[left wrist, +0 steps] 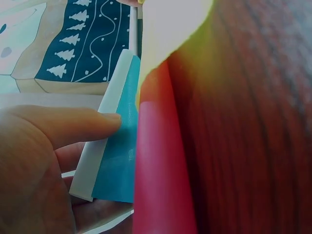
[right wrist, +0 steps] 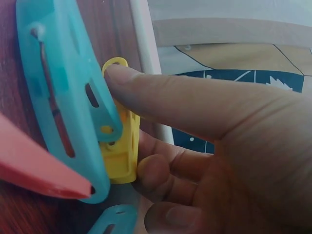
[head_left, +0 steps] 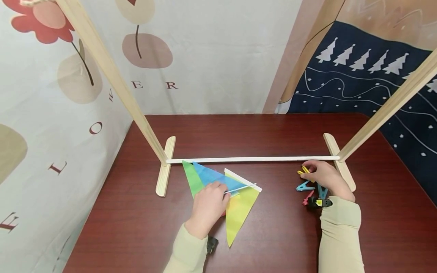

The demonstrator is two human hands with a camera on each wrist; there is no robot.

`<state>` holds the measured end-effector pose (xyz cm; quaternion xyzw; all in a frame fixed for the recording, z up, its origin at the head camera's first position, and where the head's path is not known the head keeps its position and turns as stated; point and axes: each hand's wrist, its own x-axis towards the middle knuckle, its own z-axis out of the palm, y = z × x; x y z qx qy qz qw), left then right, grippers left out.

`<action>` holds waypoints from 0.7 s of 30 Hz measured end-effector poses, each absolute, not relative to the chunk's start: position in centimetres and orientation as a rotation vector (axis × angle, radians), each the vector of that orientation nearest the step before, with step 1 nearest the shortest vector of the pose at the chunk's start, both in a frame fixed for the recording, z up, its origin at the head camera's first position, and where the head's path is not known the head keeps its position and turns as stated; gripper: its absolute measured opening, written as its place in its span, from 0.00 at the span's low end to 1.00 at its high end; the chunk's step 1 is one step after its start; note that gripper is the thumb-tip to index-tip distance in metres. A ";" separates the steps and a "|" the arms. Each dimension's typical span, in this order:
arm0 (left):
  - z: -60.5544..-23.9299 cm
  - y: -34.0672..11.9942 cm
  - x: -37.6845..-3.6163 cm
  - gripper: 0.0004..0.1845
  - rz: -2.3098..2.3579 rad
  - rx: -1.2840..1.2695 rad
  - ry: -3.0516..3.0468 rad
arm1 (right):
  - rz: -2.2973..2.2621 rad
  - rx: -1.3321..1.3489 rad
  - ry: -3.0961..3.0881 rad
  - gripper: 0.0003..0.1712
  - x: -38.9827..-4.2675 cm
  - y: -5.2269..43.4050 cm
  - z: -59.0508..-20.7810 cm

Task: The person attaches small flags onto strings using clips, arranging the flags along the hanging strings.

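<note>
My left hand [head_left: 209,206] pinches a blue triangular pennant [head_left: 211,175] by its white edge strip, thumb on top in the left wrist view. Beneath it lie a green pennant [head_left: 192,179] and a yellow pennant [head_left: 239,216] with a white top strip. A red pennant [left wrist: 161,170] shows beside the blue one in the left wrist view, mostly hidden from the head. On the right, my right hand [head_left: 326,178] holds a yellow clothespin [right wrist: 119,165] between thumb and fingers. Close to it are blue clothespins [head_left: 305,186] and a pink clothespin [head_left: 308,198].
A wooden stand has two tall posts [head_left: 112,81] on flat feet [head_left: 163,184]. A white rod [head_left: 252,159] runs between the posts low over the dark red table [head_left: 273,242]. Printed cloth [head_left: 218,57] hangs behind and at the left.
</note>
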<state>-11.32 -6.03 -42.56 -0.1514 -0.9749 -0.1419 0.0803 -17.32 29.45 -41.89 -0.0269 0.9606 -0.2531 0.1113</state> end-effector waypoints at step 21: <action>-42.8 -6.1 -11.4 0.08 -0.419 -0.502 -2.866 | -0.707 -0.001 2.842 0.22 -17.4 29.0 -42.1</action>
